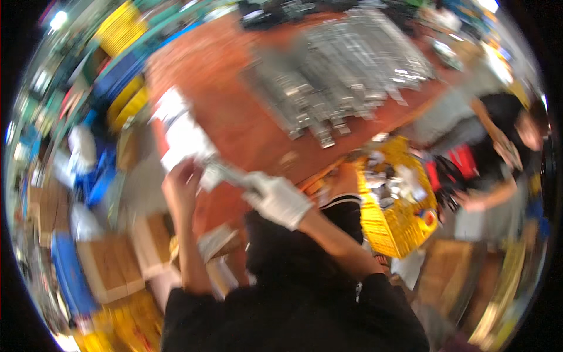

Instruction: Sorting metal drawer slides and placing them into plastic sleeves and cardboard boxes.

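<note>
My right hand [278,199], in a white glove, is closed round the near end of a narrow grey metal rail [232,175]. The rail's far end reaches into a small white wrapping [210,176], though motion blur hides how deep it goes. Bare and bent at the fingers, my left hand [182,179] pinches the edge of that wrapping. Beyond it lies a pile of white wrappings [186,134] along the left edge of the red-brown table [229,100]. Many similar metal rails [352,64] lie in rows across the table's far right part.
A yellow basket [390,229] with mixed small parts stands right of me, by the table edge. Another person [495,146] in black works at the right. Cardboard boxes [108,267] and a blue bin [73,273] are at the lower left. Yellow crates [120,29] are stacked behind.
</note>
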Action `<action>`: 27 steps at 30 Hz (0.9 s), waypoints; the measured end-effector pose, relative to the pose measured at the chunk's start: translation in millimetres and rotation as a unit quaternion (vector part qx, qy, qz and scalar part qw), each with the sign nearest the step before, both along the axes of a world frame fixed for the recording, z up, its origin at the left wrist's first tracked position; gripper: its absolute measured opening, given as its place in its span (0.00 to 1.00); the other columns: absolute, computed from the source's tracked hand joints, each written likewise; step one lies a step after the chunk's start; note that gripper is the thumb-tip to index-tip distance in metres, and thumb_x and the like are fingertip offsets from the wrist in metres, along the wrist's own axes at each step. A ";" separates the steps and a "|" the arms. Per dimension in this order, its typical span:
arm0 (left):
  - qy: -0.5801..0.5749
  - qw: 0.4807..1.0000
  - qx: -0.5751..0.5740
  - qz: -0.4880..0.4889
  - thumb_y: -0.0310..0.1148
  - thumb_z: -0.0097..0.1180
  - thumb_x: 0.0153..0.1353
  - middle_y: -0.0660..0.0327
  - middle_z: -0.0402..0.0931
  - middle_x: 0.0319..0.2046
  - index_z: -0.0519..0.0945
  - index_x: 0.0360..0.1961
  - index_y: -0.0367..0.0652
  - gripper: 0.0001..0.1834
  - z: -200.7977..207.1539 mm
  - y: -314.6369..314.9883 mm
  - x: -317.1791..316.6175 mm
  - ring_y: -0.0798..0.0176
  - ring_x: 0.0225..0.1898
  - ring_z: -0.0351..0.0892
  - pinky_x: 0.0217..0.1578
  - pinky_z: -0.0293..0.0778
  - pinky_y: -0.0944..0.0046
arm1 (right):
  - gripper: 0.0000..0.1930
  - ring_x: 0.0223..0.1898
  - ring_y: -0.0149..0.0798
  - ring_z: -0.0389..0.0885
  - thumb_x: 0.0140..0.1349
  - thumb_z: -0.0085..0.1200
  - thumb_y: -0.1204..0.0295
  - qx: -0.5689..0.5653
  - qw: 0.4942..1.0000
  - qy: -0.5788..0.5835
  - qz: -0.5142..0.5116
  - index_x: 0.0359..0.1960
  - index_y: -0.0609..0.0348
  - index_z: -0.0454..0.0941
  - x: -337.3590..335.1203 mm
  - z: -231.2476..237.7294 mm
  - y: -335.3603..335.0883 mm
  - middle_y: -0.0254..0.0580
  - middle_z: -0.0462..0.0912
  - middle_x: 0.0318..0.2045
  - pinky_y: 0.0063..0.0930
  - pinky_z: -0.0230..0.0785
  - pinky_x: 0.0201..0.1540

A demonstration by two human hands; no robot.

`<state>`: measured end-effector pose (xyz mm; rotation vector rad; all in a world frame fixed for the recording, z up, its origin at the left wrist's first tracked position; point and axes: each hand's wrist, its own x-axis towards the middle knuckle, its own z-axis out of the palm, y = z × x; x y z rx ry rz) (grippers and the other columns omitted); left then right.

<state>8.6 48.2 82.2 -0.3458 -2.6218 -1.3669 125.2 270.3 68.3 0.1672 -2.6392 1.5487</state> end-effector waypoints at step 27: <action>-0.003 0.959 0.275 0.064 0.13 0.58 0.54 0.59 0.86 0.34 0.85 0.37 0.37 0.11 -24.9 -19.5 32.9 0.67 0.34 0.83 0.40 0.80 0.65 | 0.23 0.28 0.50 0.82 0.66 0.57 0.63 0.343 0.908 0.234 0.063 0.60 0.59 0.71 -23.9 -32.0 -15.5 0.49 0.78 0.29 0.40 0.77 0.29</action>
